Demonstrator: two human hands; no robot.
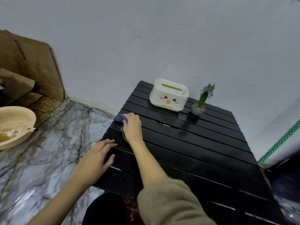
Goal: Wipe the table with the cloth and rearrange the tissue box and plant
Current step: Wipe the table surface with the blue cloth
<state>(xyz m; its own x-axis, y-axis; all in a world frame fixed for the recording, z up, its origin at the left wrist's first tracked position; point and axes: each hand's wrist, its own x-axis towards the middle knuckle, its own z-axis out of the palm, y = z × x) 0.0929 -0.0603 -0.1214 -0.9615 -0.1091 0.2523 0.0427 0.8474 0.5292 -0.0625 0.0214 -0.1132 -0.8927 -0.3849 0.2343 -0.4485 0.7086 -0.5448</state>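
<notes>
Pressing cloth [120, 118] at table [194, 143] left edge.

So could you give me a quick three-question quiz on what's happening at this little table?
1. True or false: the right hand presses a cloth on the table.
2. What stands right of the tissue box: A basin, B plant, C cardboard box?
3. Where does the left hand rest?

Key:
1. True; it is at the table's left edge.
2. B, the plant.
3. Flat on the table's near left edge, holding nothing.
</notes>
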